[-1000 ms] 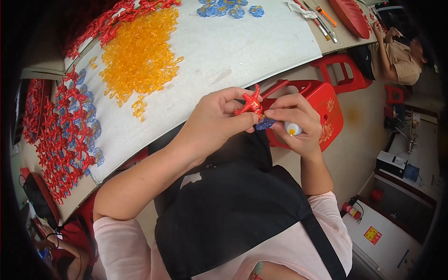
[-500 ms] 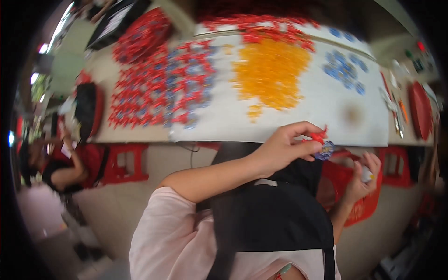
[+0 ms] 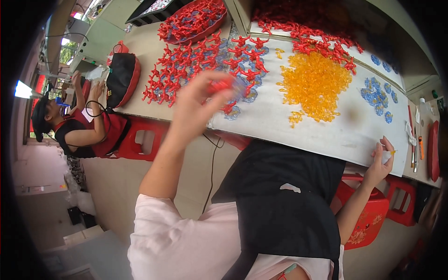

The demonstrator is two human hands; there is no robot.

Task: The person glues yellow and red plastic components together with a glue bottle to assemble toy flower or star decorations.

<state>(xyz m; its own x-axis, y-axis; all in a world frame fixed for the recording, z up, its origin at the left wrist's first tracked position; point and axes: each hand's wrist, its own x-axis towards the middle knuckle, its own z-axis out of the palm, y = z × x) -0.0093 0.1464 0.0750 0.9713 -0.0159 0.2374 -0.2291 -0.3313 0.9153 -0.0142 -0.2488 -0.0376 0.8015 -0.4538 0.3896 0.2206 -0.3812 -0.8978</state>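
Observation:
My left hand (image 3: 192,109) is raised over the table's front edge, beside the rows of red figures (image 3: 184,65) on blue clear bases. Its fingers pinch a red figure on a blue base (image 3: 223,86), blurred by motion. At the right front edge of the white sheet (image 3: 326,140), my right hand (image 3: 377,167) curls around a small white object with a yellowish tip (image 3: 387,155), perhaps a glue bottle; most of it is hidden by the fingers. Between the hands lies a spread pile of orange-yellow clear pieces (image 3: 312,86).
Loose blue clear bases (image 3: 373,95) lie right of the yellow pile, red figures (image 3: 322,49) behind it. A red basket of finished-looking figures (image 3: 193,23) stands at the far left. Brushes and an orange pen (image 3: 421,148) lie at right. A co-worker (image 3: 84,126) sits at left.
My left hand has swung left and up with the red figure, from over my lap to beside the rows. My right hand has come up to the sheet's front edge. The view has turned.

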